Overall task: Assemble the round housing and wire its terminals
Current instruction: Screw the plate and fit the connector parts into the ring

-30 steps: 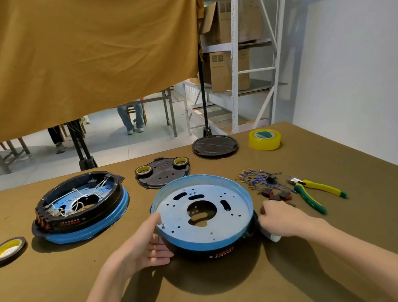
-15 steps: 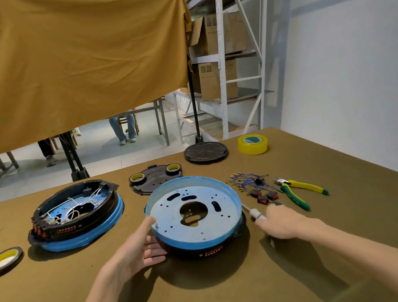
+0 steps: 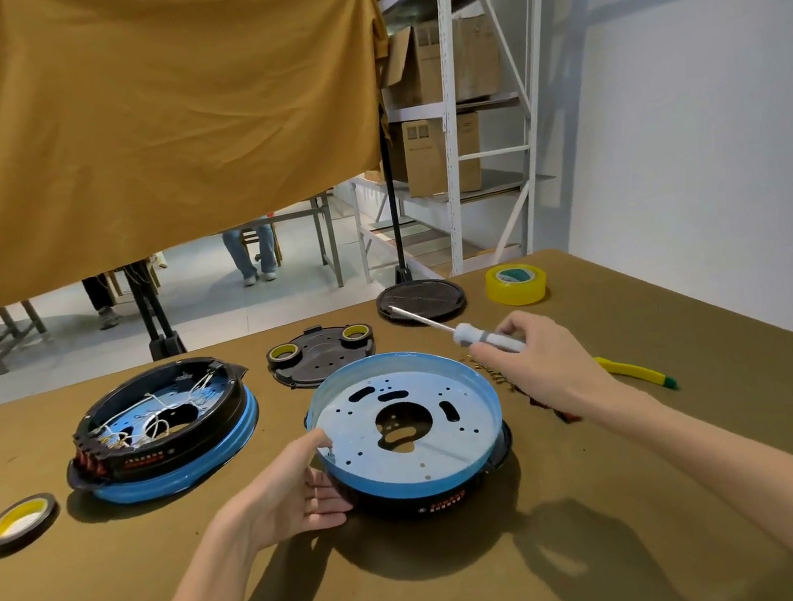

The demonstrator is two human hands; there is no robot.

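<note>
Housing (image 3: 406, 432) sits center on brown table (image 3: 120, 599), blue-rimmed metal plate face up on a black base. Second housing (image 3: 162, 430), wired, well apart to its left. Left hand (image 3: 285, 497) touches the near-left rim, fingers nearly straight, thumb on the rim edge. Right hand (image 3: 543, 366) hovers just right of the rim, fingers curled around white screwdriver (image 3: 461, 332). Shaft runs up-left, tip away from the plate. Plate holes lie left and below the right hand; likely needs tip swung down. Loose terminals mostly hidden behind the hand.
</note>
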